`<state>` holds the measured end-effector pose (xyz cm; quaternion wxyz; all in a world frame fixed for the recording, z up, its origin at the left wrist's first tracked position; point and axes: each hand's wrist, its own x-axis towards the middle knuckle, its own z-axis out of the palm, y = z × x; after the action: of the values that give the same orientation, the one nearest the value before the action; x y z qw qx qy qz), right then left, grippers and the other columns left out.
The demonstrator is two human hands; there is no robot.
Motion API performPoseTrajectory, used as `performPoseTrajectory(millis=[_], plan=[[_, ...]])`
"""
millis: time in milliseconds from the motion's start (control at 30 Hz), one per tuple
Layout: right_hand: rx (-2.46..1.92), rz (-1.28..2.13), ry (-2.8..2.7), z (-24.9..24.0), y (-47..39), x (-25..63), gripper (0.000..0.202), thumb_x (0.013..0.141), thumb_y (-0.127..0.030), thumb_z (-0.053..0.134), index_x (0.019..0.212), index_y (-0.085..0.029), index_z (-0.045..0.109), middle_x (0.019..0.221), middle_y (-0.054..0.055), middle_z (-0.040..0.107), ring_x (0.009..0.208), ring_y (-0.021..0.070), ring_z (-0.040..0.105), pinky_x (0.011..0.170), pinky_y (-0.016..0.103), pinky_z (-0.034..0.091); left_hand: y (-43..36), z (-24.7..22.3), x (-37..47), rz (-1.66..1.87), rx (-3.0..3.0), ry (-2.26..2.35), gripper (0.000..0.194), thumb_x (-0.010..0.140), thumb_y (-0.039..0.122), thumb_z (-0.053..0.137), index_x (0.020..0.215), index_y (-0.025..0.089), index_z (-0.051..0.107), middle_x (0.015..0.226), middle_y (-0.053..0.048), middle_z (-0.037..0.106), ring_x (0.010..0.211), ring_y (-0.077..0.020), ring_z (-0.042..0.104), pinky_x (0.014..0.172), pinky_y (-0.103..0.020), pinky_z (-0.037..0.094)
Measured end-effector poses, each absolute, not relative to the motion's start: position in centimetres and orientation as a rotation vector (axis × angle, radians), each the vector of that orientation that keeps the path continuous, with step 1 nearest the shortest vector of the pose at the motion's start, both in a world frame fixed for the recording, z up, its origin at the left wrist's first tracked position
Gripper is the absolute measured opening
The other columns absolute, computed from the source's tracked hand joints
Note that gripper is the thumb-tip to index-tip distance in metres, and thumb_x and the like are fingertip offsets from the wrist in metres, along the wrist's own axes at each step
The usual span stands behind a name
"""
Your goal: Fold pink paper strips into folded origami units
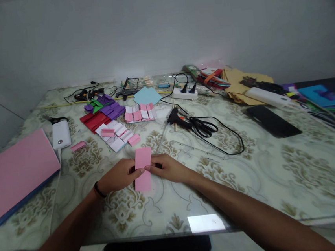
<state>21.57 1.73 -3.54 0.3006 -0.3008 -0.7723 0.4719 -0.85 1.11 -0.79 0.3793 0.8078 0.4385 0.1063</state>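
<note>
Between my hands, above the near middle of the table, is a strip of pink paper [142, 159] with a crease or bend across its middle. My left hand [124, 174] grips its left edge, thumb on the front and fingers behind. From the right, my right hand [166, 168] pinches the same paper at mid-height, its thumb close to the left thumb. Just beyond lie folded pink and white paper pieces [120, 132], with a small folded pink piece [78, 146] off to the left.
A black glue gun [180, 120] with a coiled cord lies right of centre, near a white power strip [184, 94]. Pink sheets [23, 171], a white power bank [61, 134] and scissors [56, 119] are at left. A dark phone-like slab [273, 121] lies at right.
</note>
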Motion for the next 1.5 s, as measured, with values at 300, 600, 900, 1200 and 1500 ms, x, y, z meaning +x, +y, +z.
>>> performPoseTrajectory(millis=[300, 600, 900, 1200, 1500], plan=[[-0.800, 1.263, -2.049, -3.29, 1.66, 21.56, 0.044, 0.099, -0.049, 0.053, 0.076, -0.014, 0.063, 0.067, -0.002, 0.046, 0.062, 0.0108, 0.039, 0.058, 0.022, 0.033, 1.06, -0.61, -0.80, 0.255, 2.070, 1.132, 0.033, 0.096, 0.038, 0.051, 0.073, 0.015, 0.055, 0.067, 0.001, 0.055, 0.062, -0.0118, 0.044, 0.059, -0.025, 0.029], [-0.793, 1.239, -2.055, -3.49, 1.73, 21.58, 0.041, 0.100, -0.044, 0.053, 0.073, -0.014, 0.060, 0.067, -0.003, 0.044, 0.062, 0.0104, 0.039, 0.058, 0.023, 0.032, 1.05, -0.62, -0.74, 0.255, 2.061, 1.135, 0.034, 0.096, 0.039, 0.051, 0.072, 0.015, 0.053, 0.066, 0.002, 0.052, 0.061, -0.0110, 0.042, 0.058, -0.025, 0.028], [-0.787, 1.247, -2.057, -3.51, 1.75, 21.62, 0.043, 0.099, -0.049, 0.055, 0.075, -0.013, 0.061, 0.067, -0.003, 0.045, 0.062, 0.0101, 0.038, 0.058, 0.022, 0.032, 1.17, -0.67, -0.79, 0.256, 2.066, 1.109, 0.033, 0.096, 0.037, 0.050, 0.072, 0.015, 0.052, 0.064, 0.003, 0.047, 0.060, -0.0103, 0.038, 0.057, -0.026, 0.025], [-0.784, 1.245, -2.054, -3.67, 1.76, 21.65, 0.042, 0.099, -0.047, 0.056, 0.075, -0.014, 0.061, 0.067, -0.003, 0.044, 0.061, 0.0099, 0.038, 0.057, 0.022, 0.032, 1.13, -0.55, -0.79, 0.252, 2.071, 1.105, 0.034, 0.097, 0.038, 0.049, 0.072, 0.015, 0.052, 0.065, 0.003, 0.049, 0.061, -0.0108, 0.040, 0.058, -0.026, 0.027], [-0.774, 1.255, -2.058, -3.56, 1.76, 21.70, 0.041, 0.099, -0.048, 0.056, 0.078, -0.014, 0.062, 0.069, -0.003, 0.045, 0.062, 0.0099, 0.039, 0.058, 0.022, 0.032, 1.12, -0.55, -0.78, 0.252, 2.062, 1.101, 0.035, 0.097, 0.039, 0.049, 0.073, 0.015, 0.056, 0.065, 0.002, 0.050, 0.060, -0.0114, 0.041, 0.058, -0.025, 0.028]])
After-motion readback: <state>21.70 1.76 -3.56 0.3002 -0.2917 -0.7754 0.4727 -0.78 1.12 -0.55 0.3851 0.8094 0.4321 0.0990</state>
